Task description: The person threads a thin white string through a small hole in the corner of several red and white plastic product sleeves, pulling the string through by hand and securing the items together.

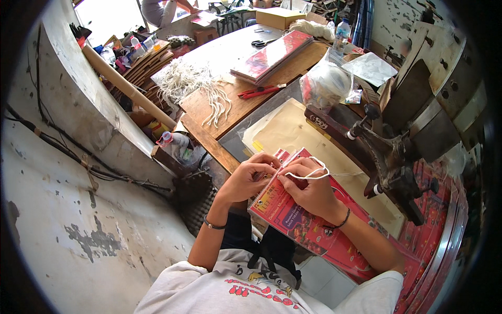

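Across my lap and the table edge lies a red printed sheet (295, 222), glossy, with pictures of food, and its top edge is between my hands. My left hand (250, 179) is closed, fingers curled and pinching at that edge. A white cord (320, 171) loops over the back of my right hand (314, 193), whose thumb and fingers are pinched together on the cord at the sheet's top edge. The cord's ends under my fingers are hidden. Another red edge shows behind the sheet, so there may be more than one.
A black metal machine (389, 162) stands close on the right, beside more red sheets (436, 225). Farther off lie a bundle of white cords (183, 86), a stack of red sheets (274, 55), a red cutter (261, 91), scissors (263, 43) and a filled plastic bag (325, 86).
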The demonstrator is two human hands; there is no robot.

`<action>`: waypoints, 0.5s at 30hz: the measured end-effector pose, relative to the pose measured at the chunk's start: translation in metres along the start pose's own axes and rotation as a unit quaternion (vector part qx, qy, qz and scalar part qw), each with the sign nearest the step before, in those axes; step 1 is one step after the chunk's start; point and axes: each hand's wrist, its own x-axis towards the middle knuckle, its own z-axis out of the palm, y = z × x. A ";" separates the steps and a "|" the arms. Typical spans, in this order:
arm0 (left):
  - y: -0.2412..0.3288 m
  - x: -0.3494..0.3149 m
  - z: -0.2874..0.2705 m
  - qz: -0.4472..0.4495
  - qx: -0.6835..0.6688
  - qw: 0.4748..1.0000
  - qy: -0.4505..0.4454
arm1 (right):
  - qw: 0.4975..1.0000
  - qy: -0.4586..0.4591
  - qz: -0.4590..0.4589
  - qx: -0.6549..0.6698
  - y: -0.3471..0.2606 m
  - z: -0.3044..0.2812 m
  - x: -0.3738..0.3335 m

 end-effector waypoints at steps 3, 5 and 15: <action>-0.001 0.001 -0.001 0.014 0.014 1.000 0.000 | 1.000 -0.006 0.005 0.000 0.000 0.000 0.000; 0.000 0.001 -0.002 0.023 0.027 0.999 -0.002 | 1.000 -0.008 0.009 0.002 -0.001 0.000 0.000; -0.001 -0.001 0.002 0.032 -0.064 0.997 0.037 | 0.998 -0.025 0.051 0.032 -0.002 -0.002 -0.001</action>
